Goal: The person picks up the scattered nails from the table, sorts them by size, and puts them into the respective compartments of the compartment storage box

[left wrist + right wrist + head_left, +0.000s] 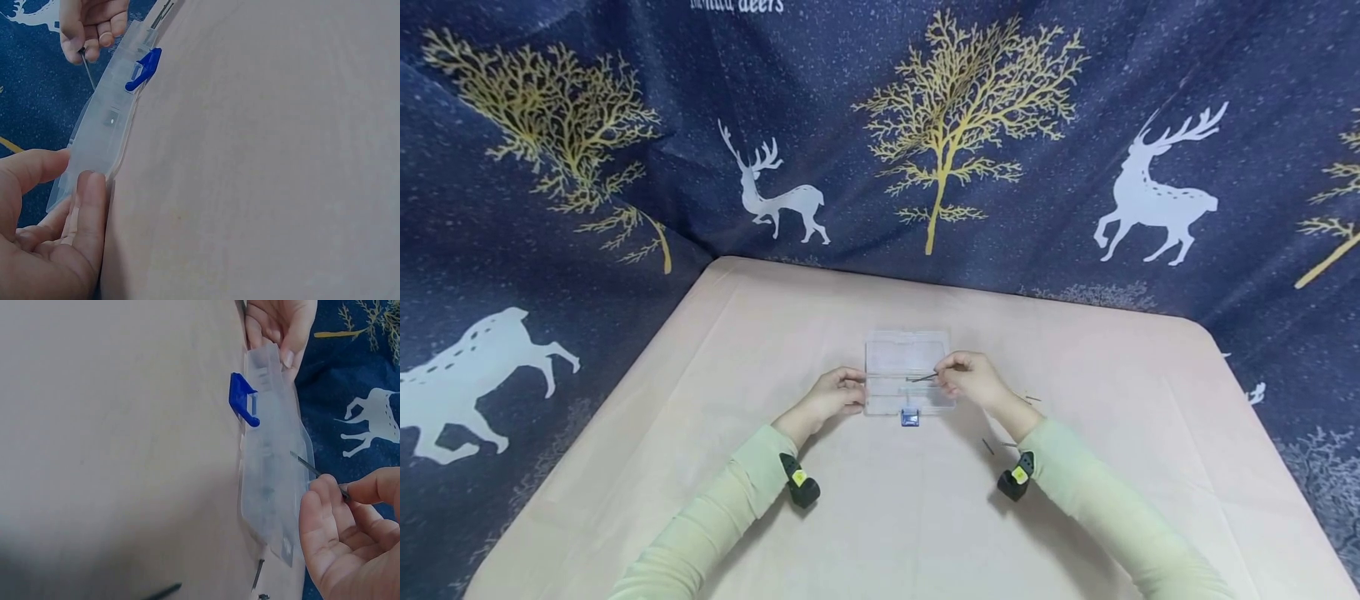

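Note:
A clear plastic box [887,405] lies on the table with its lid [906,350] raised on the far side. On its front edge is a blue latch [910,417]. My left hand [829,396] grips the left end, thumb on one side and fingers on the other. With thumb and fingertips, my right hand [973,381] pinches a thin dark nail [306,462] near its head. The nail's tip points left, above the right half of the box. Dividers [901,396] split the inside of the box into compartments.
Several loose nails [988,447] are scattered on the pink cloth-covered table [820,525] to the right of the box, some close under my right forearm. Behind the table hangs a dark blue curtain [865,208] printed with deer and trees.

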Tool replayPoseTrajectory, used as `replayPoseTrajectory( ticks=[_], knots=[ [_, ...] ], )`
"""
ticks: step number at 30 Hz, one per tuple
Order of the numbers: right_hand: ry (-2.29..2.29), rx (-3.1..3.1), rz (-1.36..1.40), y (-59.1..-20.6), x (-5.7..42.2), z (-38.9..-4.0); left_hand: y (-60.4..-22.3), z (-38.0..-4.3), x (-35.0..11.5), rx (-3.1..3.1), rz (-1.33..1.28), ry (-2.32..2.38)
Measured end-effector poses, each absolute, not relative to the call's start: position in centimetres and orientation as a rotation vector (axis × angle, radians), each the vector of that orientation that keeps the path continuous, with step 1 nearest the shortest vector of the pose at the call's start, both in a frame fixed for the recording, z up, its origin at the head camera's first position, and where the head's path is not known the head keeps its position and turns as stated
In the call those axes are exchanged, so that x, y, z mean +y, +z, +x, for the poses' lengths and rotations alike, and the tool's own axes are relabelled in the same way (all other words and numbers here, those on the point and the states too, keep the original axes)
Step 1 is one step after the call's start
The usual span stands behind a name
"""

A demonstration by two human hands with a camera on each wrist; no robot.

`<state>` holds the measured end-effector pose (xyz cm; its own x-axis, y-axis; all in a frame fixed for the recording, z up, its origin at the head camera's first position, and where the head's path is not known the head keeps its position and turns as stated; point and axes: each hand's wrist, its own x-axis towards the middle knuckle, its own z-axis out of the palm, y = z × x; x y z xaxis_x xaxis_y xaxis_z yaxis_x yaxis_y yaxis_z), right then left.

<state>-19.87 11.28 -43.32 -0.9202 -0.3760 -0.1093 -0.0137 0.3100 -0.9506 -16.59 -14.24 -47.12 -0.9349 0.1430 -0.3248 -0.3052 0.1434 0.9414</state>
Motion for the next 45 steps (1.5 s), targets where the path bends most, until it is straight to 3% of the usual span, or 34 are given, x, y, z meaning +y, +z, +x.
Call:
replayPoseTrajectory(
  ticks=[13, 45],
  knots=[
    [-1.695, 2.207, -0.348, -44.1, 11.0, -19.7, -47.4, -16.7, -13.9, 2.102, -0.171, 1.830],
    [-1.427, 2.429, -0.345, -42.0, 13.4, -20.2, -47.6, -17.1, -14.0, 2.124, -0.156, 1.813]
  ],
)
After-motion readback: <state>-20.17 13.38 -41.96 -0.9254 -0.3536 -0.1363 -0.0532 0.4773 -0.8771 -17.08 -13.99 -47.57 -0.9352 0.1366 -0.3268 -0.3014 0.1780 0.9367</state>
